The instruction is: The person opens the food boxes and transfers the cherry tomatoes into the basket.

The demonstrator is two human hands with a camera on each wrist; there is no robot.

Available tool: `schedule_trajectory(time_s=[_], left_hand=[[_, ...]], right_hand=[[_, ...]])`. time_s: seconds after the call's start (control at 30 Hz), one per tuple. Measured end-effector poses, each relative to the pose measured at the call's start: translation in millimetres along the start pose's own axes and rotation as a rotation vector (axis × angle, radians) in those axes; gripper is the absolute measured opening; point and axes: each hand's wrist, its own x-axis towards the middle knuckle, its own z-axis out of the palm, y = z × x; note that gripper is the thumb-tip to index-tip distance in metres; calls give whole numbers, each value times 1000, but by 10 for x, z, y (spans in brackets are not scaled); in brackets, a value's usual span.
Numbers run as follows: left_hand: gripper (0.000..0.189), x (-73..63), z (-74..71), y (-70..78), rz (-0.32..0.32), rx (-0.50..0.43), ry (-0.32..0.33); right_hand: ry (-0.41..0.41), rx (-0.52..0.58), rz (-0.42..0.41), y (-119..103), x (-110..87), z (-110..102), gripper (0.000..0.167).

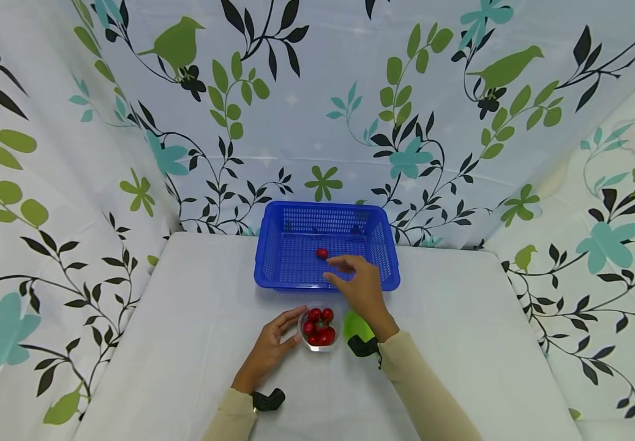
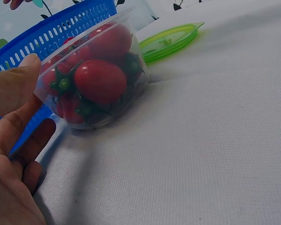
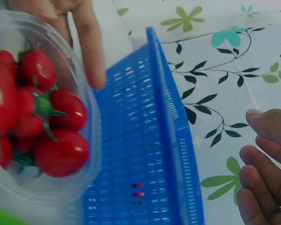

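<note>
In the clear container (image 1: 318,348) on the worktop (image 1: 196,306) sit at least six red tomatoes (image 1: 329,334); the lower ones are hidden under the upper, so the full count cannot be told. The left hand (image 1: 269,350) touches the container's left side, its grip apart, thumb and fingers resting along the wall. One single tomato (image 1: 322,253) lies in the one blue basket (image 1: 295,263) just beyond, showing in the right wrist view only as red slivers through the slots. Near it, over the basket's front, hovers the right hand (image 1: 362,286), thumb and fingertips apart; the right wrist view cuts this hand off at its edge. One green lid (image 1: 353,324) lies just right of the container, partly covered by a black wrist device (image 1: 362,346). Two beige sleeves (image 1: 424,383) run out of the bottom edge, and two large green birds (image 1: 175,46) show on the printed cloth (image 1: 306,147) behind
</note>
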Motion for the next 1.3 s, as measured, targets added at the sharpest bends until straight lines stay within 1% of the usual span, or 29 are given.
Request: schedule_trajectory(time_s=[0.13, 0.33, 0.5, 0.63, 0.87, 0.97, 1.13, 1.3], left_hand=[[57, -2, 1, 4, -11, -3, -5], [57, -1, 9, -1, -13, -8, -2], [58, -1, 18, 11, -7, -12, -2], [57, -4, 20, 13, 1, -10, 0], [57, -9, 23, 19, -9, -2, -1], [57, -9, 19, 17, -15, 3, 2], [56, -7, 9, 21, -19, 8, 6], [56, -9, 5, 24, -4, 14, 1]], right_hand=[[8, 22, 13, 45, -152, 51, 32], [-4, 82, 80, 97, -362, 108, 28], [-1, 87, 116, 139, -488, 146, 27], [-14, 58, 136, 178, -554, 182, 26], [-37, 38, 209, 243, -659, 234, 23], [-50, 14, 224, 270, -695, 253, 21], [-67, 2, 242, 312, -734, 288, 20], [-59, -7, 223, 336, -758, 317, 18]])
